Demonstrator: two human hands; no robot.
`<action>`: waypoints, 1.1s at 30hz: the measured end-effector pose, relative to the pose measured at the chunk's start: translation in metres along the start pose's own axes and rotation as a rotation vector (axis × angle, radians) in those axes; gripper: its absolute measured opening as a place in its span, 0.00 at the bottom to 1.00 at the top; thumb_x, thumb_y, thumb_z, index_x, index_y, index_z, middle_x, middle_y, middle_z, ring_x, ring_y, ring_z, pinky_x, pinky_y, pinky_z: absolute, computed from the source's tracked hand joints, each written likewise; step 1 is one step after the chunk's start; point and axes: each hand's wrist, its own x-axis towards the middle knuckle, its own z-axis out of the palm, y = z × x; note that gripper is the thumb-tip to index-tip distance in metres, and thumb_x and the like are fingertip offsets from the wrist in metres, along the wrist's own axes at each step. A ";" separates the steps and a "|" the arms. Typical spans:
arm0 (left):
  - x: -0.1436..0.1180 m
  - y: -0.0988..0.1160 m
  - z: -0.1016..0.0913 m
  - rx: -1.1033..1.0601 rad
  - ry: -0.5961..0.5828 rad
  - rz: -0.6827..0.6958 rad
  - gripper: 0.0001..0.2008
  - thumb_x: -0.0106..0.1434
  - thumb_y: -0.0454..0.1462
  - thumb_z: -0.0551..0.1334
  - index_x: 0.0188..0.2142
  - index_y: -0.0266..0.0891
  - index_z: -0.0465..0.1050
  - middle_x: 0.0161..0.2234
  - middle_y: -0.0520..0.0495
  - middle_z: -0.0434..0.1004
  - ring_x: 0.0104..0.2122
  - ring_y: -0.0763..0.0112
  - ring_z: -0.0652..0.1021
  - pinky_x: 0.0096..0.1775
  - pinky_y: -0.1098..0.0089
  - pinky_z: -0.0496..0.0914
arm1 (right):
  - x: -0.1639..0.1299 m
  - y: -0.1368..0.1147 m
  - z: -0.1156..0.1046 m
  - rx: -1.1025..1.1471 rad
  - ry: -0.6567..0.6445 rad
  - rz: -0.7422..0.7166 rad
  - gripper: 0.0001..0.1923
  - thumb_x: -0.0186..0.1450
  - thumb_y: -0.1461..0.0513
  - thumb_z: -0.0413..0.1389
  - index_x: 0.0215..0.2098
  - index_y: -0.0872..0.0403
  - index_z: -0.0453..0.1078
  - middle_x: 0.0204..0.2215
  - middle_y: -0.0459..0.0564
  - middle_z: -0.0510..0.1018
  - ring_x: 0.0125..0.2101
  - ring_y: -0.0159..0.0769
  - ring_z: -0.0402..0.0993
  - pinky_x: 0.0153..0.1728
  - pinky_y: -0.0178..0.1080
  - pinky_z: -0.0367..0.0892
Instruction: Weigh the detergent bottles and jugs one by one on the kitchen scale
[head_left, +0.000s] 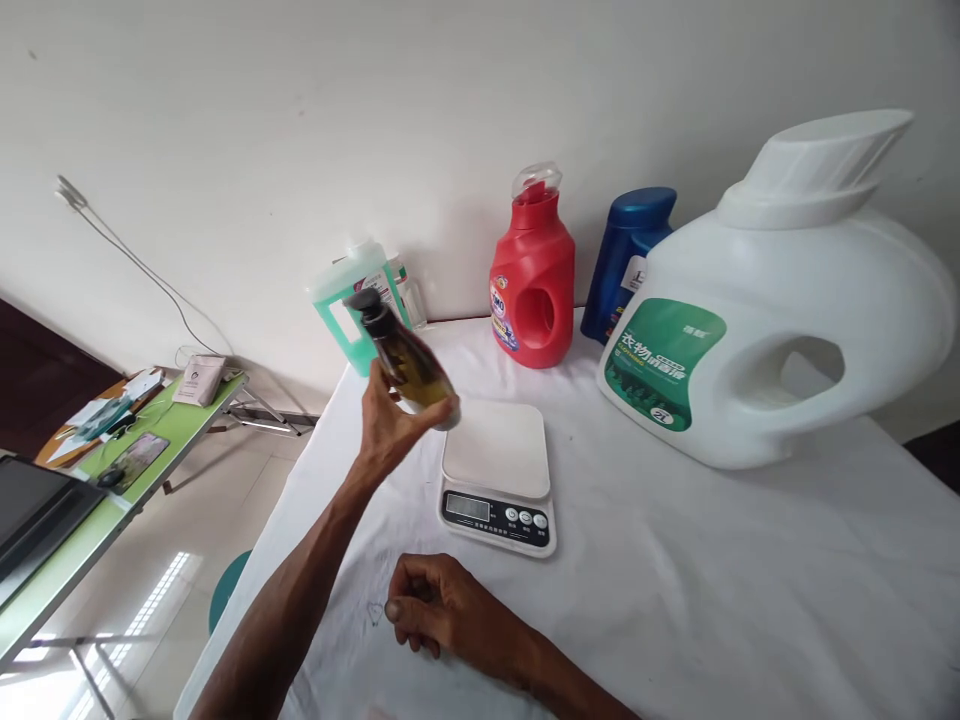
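My left hand [394, 420] is closed around a bottle [409, 362] with a black top and yellow-green liquid. The bottle is tilted, its top pointing to the upper left, and it is held up by the left edge of a white kitchen scale [499, 455]. Nothing stands on the visible part of the scale's plate, and no digits can be read on its display. On the white cloth in front of the scale rests my right hand [442, 608], its fingers loosely curled with nothing seen in them.
Along the wall stand a green-liquid jug [341, 300], a red detergent bottle [536, 285], a blue bottle [622, 260] and a large white detergent jug [787, 290]. A white cloth [712, 590] covers the table. Left is a green table [172, 430] with a laptop [41, 515].
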 end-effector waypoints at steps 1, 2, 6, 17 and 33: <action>-0.005 0.008 0.007 -0.007 -0.035 0.026 0.36 0.42 0.48 0.80 0.45 0.42 0.66 0.41 0.47 0.79 0.39 0.62 0.81 0.42 0.60 0.77 | 0.000 -0.001 0.000 -0.001 -0.002 0.003 0.12 0.64 0.56 0.62 0.32 0.55 0.68 0.27 0.46 0.76 0.26 0.29 0.69 0.25 0.31 0.62; -0.010 0.013 0.014 -0.011 -0.068 0.049 0.36 0.42 0.48 0.81 0.45 0.42 0.66 0.41 0.47 0.79 0.39 0.62 0.80 0.42 0.60 0.77 | -0.001 -0.002 -0.001 -0.001 -0.005 0.002 0.11 0.64 0.57 0.62 0.32 0.55 0.68 0.27 0.46 0.76 0.26 0.29 0.69 0.25 0.31 0.62; -0.024 0.018 0.037 0.008 -0.177 0.066 0.38 0.39 0.47 0.82 0.44 0.41 0.65 0.42 0.46 0.78 0.39 0.63 0.79 0.41 0.61 0.76 | -0.001 -0.007 -0.001 0.023 -0.033 -0.011 0.10 0.63 0.58 0.63 0.32 0.55 0.68 0.27 0.46 0.76 0.26 0.28 0.68 0.25 0.32 0.62; -0.030 0.003 0.052 0.049 -0.233 0.057 0.42 0.42 0.52 0.81 0.50 0.42 0.64 0.50 0.40 0.76 0.46 0.55 0.78 0.47 0.55 0.74 | -0.001 -0.013 -0.006 0.095 -0.046 -0.002 0.18 0.64 0.50 0.66 0.33 0.56 0.68 0.29 0.46 0.76 0.27 0.28 0.69 0.28 0.33 0.64; -0.015 -0.084 0.036 -0.375 -0.088 -0.266 0.28 0.69 0.62 0.55 0.39 0.40 0.73 0.34 0.45 0.77 0.31 0.69 0.78 0.35 0.66 0.73 | -0.004 -0.017 -0.008 0.082 -0.042 0.059 0.24 0.63 0.44 0.67 0.36 0.56 0.69 0.30 0.46 0.76 0.27 0.27 0.68 0.30 0.34 0.65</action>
